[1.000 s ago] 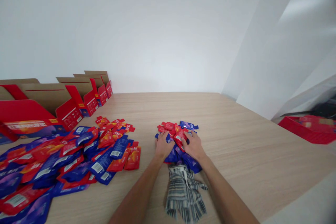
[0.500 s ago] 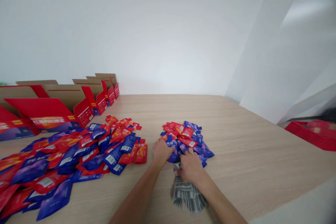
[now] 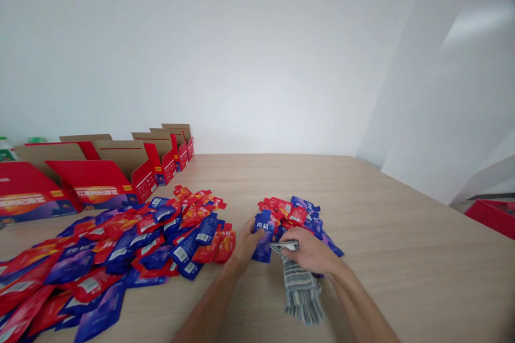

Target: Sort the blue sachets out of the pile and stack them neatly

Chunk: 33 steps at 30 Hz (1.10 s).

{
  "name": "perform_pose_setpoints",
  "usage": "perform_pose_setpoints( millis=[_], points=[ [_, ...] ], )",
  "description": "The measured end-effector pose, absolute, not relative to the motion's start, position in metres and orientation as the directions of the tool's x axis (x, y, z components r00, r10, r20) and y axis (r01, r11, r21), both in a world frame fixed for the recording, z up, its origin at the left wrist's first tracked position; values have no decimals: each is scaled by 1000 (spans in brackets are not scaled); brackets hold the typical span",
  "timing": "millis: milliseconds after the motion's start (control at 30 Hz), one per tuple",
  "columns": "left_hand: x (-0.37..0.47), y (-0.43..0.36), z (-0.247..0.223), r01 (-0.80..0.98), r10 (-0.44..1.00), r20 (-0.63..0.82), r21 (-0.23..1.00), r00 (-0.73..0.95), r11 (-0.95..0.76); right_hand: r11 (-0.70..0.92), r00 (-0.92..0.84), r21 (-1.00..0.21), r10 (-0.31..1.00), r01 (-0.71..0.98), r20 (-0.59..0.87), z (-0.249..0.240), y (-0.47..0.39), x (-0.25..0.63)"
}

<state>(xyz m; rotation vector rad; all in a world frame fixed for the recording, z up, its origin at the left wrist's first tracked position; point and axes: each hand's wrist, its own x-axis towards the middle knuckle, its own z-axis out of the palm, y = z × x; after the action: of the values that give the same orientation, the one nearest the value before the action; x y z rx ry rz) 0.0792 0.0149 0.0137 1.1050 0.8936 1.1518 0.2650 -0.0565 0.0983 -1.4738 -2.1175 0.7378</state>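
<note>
My left hand is closed on a blue sachet with white lettering, pinching it at its left side. It is held at the near left edge of a small pile of red and blue sachets. Just right of it, my right hand is closed around a grey-and-white striped cloth. The cloth hangs below my fingers, and its folded upper edge sticks out toward the left. My right hand covers the near part of the small pile.
A larger heap of red and blue sachets spreads over the table's left side. Behind it stand several open red cardboard boxes with raised flaps. The wooden table meets a white wall. Another red box is at the far right.
My left hand has taken up a blue sachet from the small pile. My right hand has drawn back slightly and turned, lifting the striped cloth. The view has shifted a little left.
</note>
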Motion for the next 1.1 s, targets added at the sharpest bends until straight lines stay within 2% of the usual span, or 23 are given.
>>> perform_pose_setpoints(
  millis=[133,233,367,567,767,867,933,1033,1100],
  points=[
    [68,6,14,-547,940,15,816,342,186,399,-248,-694,917,599,314,102,-30,253],
    [63,3,13,-641,934,-39,717,355,274,449,-143,-652,873,611,467,83,-10,234],
    [60,1,12,-702,928,-27,646,372,300,492,-55,-607,803,625,594,53,-3,207],
    [52,4,9,-697,937,-78,648,340,307,552,-241,-453,780,700,578,41,-25,186],
    [44,8,4,-730,948,-88,618,306,293,601,-321,-439,765,668,559,30,-24,185],
    [43,7,4,-709,953,-110,645,284,285,661,-397,-429,730,615,556,24,-20,190],
    [42,6,7,-698,955,-116,659,272,279,670,-386,-430,720,606,578,22,-19,193],
    [42,5,10,-692,954,-119,664,274,282,622,-271,-441,728,647,630,25,-21,196],
    [41,5,10,-690,956,-119,669,268,276,623,-296,-434,735,651,611,28,-25,195]
  ],
)
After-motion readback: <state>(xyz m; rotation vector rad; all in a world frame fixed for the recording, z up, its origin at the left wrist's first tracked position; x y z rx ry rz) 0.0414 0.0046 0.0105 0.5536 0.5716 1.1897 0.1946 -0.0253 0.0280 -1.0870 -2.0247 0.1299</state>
